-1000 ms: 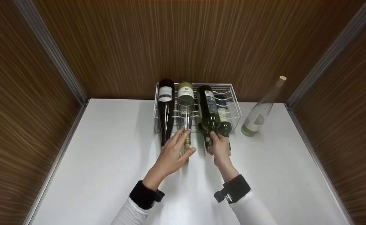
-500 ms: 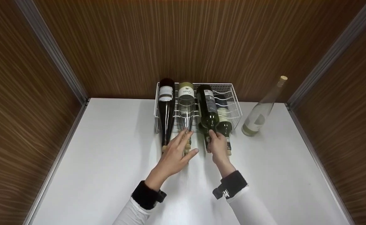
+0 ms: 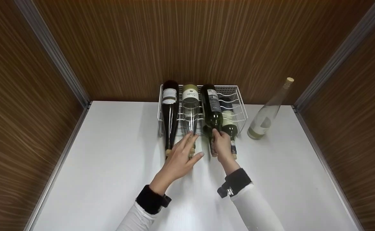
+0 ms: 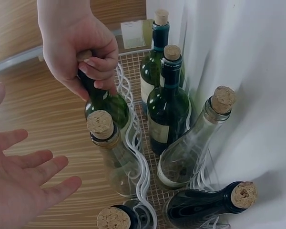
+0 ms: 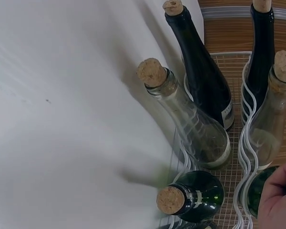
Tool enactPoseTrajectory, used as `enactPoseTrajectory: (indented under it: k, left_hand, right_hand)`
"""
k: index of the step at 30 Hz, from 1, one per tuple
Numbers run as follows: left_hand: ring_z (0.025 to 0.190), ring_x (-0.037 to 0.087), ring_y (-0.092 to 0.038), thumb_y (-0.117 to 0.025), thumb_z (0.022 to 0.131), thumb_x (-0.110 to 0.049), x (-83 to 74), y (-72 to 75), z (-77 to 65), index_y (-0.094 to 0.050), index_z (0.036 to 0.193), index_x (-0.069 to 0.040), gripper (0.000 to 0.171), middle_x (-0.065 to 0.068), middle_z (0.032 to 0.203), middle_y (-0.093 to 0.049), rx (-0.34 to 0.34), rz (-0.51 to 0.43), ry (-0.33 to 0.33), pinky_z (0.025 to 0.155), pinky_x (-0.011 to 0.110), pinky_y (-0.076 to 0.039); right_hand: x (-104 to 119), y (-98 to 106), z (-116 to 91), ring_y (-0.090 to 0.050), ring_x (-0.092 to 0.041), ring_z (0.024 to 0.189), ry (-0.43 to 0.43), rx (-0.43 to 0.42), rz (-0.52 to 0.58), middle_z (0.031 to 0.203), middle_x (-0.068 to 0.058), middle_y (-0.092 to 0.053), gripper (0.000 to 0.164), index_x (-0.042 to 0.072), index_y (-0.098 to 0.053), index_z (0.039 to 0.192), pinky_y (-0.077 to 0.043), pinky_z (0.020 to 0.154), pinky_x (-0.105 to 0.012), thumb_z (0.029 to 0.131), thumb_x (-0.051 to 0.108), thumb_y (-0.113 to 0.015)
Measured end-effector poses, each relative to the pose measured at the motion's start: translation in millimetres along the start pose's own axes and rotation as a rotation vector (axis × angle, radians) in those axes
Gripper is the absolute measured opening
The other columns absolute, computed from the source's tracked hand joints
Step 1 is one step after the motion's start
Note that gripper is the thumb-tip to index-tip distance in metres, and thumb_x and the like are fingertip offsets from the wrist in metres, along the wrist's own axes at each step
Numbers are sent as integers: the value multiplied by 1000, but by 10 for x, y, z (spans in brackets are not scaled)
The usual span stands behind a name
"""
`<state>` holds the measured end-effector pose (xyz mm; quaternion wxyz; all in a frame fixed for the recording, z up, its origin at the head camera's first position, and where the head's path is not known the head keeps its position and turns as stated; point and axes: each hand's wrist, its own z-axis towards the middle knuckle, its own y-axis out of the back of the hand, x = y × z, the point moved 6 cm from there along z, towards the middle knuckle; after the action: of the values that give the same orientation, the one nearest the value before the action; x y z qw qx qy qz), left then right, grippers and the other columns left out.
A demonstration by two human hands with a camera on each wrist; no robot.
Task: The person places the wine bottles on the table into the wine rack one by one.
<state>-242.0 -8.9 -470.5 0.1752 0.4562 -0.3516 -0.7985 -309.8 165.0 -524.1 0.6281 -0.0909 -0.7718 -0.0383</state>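
My right hand (image 3: 222,144) grips the corked neck of a dark green wine bottle (image 3: 213,106), which lies in the upper tier of a white wire bottle rack (image 3: 243,117). Its base points to the back wall. In the left wrist view, the fingers curl round that neck just below the cork. My left hand (image 3: 178,158) holds nothing, fingers spread, over the necks of a clear bottle (image 3: 190,112) and a dark brown bottle (image 3: 170,118) beside it. The left wrist view shows that hand (image 4: 24,176) apart from the bottles.
Lower-tier bottles include two green ones (image 4: 168,107), a clear one (image 4: 186,155) and a dark one (image 4: 200,205), all corked. A clear corked bottle (image 3: 264,120) stands upright on the white table (image 3: 117,144), right of the rack. Wood-grain panels (image 3: 187,41) enclose the back and sides.
My right hand and the green bottle have moved toward the back and slightly left, setting the bottle farther over the rack. My left hand has barely shifted.
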Motion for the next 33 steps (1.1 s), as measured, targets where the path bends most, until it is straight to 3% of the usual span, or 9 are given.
enactPoseTrajectory:
  k: [10,22,29,33]
  left_hand:
    - [134,45,-37,-49,100,-51,-4,4,18,-35,153,-16,65,17,157,-29,-1,9,6,105,61,-33]
    - [132,44,-41,-49,100,-51,-1,13,27,-38,151,-13,64,17,155,-31,-23,31,-16,104,60,-35]
    - [136,38,-38,-46,101,-51,-16,-18,34,-38,152,-13,64,17,156,-30,-8,35,-27,109,55,-31]
    - [138,36,-36,-45,102,-51,-29,-15,36,-39,151,-13,63,16,156,-30,-6,20,-30,109,55,-30]
  right_hand:
    - [-9,-1,143,-35,-11,44,-11,-14,-4,60,0,-43,30,4,-49,88,-27,38,-25,104,29,-48]
    - [-40,-29,251,-32,-8,42,-86,64,215,66,-3,-43,29,5,-49,88,-27,38,-22,105,27,-46]
    - [-72,-54,227,-30,-5,39,-202,161,427,64,0,-43,34,0,-50,98,-25,34,-17,107,32,-41]
    - [-86,-49,213,-32,-4,39,-247,178,475,65,-1,-45,37,-1,-50,102,-25,34,-16,106,34,-39]
